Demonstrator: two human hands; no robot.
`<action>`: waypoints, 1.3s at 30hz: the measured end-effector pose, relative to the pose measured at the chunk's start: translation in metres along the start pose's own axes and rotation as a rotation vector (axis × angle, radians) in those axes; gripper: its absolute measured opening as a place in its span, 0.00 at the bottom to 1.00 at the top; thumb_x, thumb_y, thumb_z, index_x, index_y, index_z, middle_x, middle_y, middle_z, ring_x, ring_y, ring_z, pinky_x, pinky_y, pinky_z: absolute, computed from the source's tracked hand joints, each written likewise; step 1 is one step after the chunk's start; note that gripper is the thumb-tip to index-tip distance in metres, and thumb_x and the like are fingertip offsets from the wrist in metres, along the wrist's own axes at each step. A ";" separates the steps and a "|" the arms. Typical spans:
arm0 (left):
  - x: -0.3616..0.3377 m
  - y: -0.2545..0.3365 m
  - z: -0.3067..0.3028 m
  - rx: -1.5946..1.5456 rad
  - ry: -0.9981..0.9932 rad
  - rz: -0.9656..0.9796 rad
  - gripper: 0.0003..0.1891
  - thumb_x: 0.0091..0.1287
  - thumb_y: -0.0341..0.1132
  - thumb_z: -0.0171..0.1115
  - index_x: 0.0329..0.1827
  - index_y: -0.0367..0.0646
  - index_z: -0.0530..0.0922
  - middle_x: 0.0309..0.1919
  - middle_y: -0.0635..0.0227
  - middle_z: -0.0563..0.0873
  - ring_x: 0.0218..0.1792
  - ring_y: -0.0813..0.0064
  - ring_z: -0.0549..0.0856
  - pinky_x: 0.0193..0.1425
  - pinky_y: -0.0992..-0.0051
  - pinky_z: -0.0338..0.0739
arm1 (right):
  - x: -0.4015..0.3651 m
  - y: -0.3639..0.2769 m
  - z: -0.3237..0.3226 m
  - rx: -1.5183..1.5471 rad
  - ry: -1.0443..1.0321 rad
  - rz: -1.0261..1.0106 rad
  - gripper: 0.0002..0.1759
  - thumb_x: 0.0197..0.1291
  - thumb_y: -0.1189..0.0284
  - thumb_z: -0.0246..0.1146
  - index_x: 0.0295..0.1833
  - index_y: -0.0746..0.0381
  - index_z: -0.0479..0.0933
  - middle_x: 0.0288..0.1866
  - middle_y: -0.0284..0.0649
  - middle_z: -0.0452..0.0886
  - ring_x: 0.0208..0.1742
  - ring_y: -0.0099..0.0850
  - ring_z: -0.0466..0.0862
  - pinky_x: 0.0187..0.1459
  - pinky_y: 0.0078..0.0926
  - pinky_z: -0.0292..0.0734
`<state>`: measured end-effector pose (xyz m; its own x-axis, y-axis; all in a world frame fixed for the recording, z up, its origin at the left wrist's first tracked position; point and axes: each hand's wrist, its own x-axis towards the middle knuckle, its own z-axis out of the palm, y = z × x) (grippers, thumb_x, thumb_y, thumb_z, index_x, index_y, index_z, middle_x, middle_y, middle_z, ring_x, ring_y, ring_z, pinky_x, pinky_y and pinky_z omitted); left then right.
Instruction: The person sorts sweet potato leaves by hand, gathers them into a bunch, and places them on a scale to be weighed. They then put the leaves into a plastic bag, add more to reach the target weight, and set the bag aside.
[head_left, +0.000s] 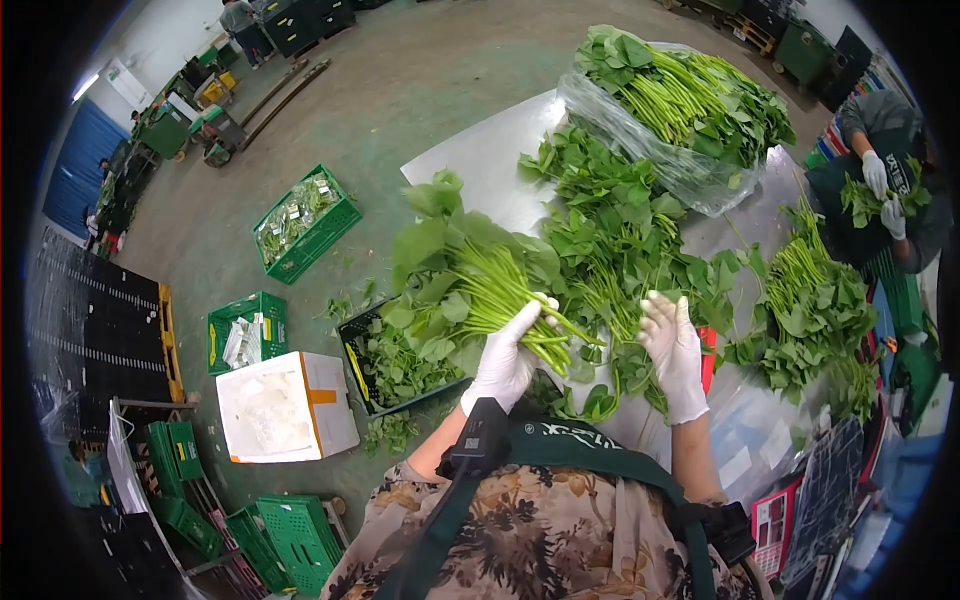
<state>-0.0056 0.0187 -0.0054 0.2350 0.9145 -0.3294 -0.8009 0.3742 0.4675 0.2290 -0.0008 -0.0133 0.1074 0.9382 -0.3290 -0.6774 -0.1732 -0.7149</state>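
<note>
Head view: white-gloved left hand (pixel 505 362) clasps leafy green stalk bunch (pixel 455 285), keeping stems aligned; white-gloved right hand (pixel 675 355), fingers extended, touches loose greens (pixel 610 240) beside it.

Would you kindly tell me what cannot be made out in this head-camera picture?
Head view: whether the right hand grips any stem; the loose greens hide its fingertips.
Black crate: partly covered by the bundle of greens in the left hand.
Packets in the green crate: too small to identify.
Co-worker: cut off by the lens edge.
</note>
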 end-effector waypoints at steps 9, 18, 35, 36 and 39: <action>-0.003 -0.008 0.008 -0.007 -0.041 -0.132 0.10 0.69 0.31 0.57 0.49 0.36 0.76 0.42 0.65 0.84 0.40 0.77 0.82 0.48 0.74 0.78 | -0.028 0.002 0.055 -1.211 -0.386 -0.511 0.12 0.52 0.74 0.67 0.42 0.66 0.78 0.42 0.43 0.80 0.46 0.36 0.80 0.48 0.28 0.73; 0.003 -0.010 0.001 0.008 0.028 -0.102 0.11 0.70 0.31 0.55 0.51 0.38 0.73 0.44 0.64 0.82 0.41 0.76 0.82 0.48 0.74 0.79 | -0.033 0.009 0.061 -1.346 -0.191 -0.825 0.10 0.49 0.76 0.68 0.39 0.61 0.79 0.36 0.38 0.82 0.38 0.37 0.81 0.42 0.31 0.74; -0.001 -0.007 0.001 -0.008 -0.012 -0.208 0.11 0.68 0.32 0.58 0.50 0.37 0.75 0.42 0.64 0.82 0.39 0.76 0.81 0.47 0.73 0.78 | -0.028 0.005 0.040 -0.830 -0.425 -0.197 0.12 0.58 0.70 0.63 0.45 0.65 0.77 0.44 0.38 0.81 0.45 0.28 0.79 0.45 0.22 0.72; 0.000 -0.008 -0.001 -0.031 -0.011 -0.220 0.11 0.68 0.32 0.58 0.50 0.38 0.74 0.43 0.64 0.82 0.39 0.75 0.81 0.48 0.73 0.78 | -0.031 0.003 0.043 -0.872 -0.513 -0.317 0.13 0.58 0.70 0.64 0.46 0.65 0.77 0.46 0.39 0.80 0.47 0.29 0.78 0.45 0.24 0.72; 0.000 -0.007 -0.002 -0.058 -0.011 -0.249 0.11 0.67 0.32 0.58 0.50 0.39 0.74 0.42 0.65 0.83 0.39 0.74 0.82 0.48 0.71 0.79 | -0.034 -0.001 0.042 -1.100 -0.622 -0.415 0.14 0.56 0.70 0.66 0.46 0.65 0.77 0.50 0.41 0.79 0.49 0.34 0.78 0.46 0.28 0.72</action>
<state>-0.0011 0.0159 -0.0099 0.4347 0.7968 -0.4198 -0.7477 0.5791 0.3250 0.1951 -0.0201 0.0244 -0.3863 0.9088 0.1574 0.2935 0.2828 -0.9132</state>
